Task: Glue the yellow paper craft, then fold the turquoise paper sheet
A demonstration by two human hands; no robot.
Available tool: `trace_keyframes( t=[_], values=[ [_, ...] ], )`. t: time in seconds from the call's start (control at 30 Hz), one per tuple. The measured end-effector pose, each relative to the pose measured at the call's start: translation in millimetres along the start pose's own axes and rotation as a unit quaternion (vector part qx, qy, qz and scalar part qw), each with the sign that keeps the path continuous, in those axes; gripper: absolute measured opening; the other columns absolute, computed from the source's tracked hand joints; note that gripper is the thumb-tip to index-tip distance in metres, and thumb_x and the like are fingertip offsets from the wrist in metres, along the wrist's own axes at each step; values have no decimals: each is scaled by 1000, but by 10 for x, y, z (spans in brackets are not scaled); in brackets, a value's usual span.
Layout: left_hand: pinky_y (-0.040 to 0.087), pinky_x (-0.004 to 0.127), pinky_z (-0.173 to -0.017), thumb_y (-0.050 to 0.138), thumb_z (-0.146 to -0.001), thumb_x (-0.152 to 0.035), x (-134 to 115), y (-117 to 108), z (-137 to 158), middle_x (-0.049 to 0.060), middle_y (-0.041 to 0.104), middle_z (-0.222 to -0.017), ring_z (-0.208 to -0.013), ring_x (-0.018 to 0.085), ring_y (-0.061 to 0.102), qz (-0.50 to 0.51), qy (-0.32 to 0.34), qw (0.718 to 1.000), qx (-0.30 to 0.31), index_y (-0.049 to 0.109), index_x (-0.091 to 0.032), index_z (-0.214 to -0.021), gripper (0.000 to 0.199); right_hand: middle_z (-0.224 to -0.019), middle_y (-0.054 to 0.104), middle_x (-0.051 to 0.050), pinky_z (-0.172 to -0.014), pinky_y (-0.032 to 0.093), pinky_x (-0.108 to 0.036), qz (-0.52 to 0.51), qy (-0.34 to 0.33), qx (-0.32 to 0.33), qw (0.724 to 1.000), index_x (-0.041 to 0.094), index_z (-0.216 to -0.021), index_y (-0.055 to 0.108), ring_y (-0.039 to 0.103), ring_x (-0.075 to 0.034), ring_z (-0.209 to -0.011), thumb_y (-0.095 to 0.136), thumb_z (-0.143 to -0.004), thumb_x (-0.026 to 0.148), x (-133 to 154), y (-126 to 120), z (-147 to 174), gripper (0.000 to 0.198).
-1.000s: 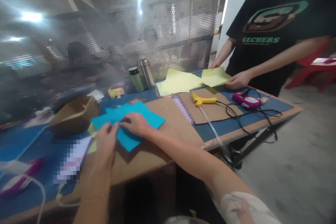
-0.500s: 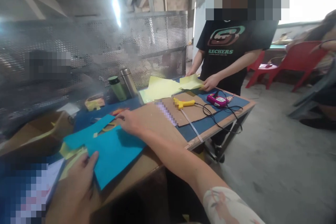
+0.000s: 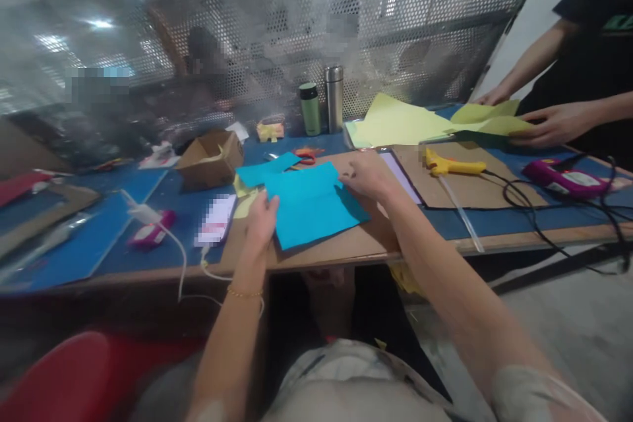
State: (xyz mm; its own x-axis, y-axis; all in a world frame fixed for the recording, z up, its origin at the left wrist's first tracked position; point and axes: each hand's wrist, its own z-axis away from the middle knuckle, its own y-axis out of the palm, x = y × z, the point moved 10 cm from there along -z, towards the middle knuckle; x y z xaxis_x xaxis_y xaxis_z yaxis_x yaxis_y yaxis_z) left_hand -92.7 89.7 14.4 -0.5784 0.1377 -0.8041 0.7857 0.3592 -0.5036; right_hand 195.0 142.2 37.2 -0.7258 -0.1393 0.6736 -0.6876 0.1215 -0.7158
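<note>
A bright blue sheet of paper (image 3: 316,208) with a faint crease lies over brown cardboard (image 3: 380,237) at the table's front edge. My left hand (image 3: 261,221) grips its left edge, thumb on top. At the upper right edge, my right hand (image 3: 368,177) has its fingers closed on the same sheet. A smaller blue paper piece (image 3: 264,171) lies behind it, partly overlapped. Pale yellow paper (image 3: 243,206) shows beside my left hand. Orange-handled scissors (image 3: 307,157) lie just beyond the sheet.
At right are a yellow glue gun (image 3: 455,163), a purple device (image 3: 564,178) with black cords, and a co-worker's hands (image 3: 554,124) holding yellow-green paper (image 3: 489,117). Bottles (image 3: 334,99) stand at the back. A cardboard box (image 3: 210,161) and phone (image 3: 216,219) with a white cable are left.
My view has swung left and down, showing more of the table's left side. The larger blue sheet now lies flatter and squarer before me, with both hands still at its edges.
</note>
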Motion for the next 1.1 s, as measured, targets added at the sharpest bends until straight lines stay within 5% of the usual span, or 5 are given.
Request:
trace_keyframes(
  t=[0.1,0.2,0.3,0.7,1.1],
  values=[
    [37,27,-63,59,-88,-35,22,38,1,-2,52,-69,-67,17,49,-30,-8,999,8,54,-22,-76,19,-131,62,-24,-93,38,-41,91,-129,-34,987,8,-123,66,51,-33,-119,47,-98,16,411,34,292,32],
    [32,27,-61,60,-86,-34,2,64,-15,-4,47,-66,-65,15,45,-61,-17,998,20,50,-22,-71,22,-129,63,-18,-91,36,-39,176,-335,56,924,13,-127,67,50,-29,-114,37,-102,9,893,475,655,39],
    [28,28,-59,64,-82,-30,-39,71,-41,-6,42,-61,-61,14,40,-86,-28,995,33,47,-22,-67,24,-122,64,-15,-83,34,-37,210,-411,133,877,17,-135,65,52,-26,-104,39,-104,10,1017,834,876,41],
    [41,26,-56,46,-96,-50,-32,66,190,-3,53,-64,-57,15,52,68,-77,992,70,59,-21,-87,33,-118,63,-13,-79,29,-38,190,-402,127,886,22,-135,67,49,-25,-101,42,-104,10,871,952,902,42],
    [51,37,-84,47,-89,-22,-394,144,331,8,68,-89,-88,24,64,-216,155,954,137,66,-21,-86,19,-118,64,-13,-78,33,-39,202,-396,132,886,18,-139,62,50,-25,-100,42,-106,13,891,907,921,39]
  ],
)
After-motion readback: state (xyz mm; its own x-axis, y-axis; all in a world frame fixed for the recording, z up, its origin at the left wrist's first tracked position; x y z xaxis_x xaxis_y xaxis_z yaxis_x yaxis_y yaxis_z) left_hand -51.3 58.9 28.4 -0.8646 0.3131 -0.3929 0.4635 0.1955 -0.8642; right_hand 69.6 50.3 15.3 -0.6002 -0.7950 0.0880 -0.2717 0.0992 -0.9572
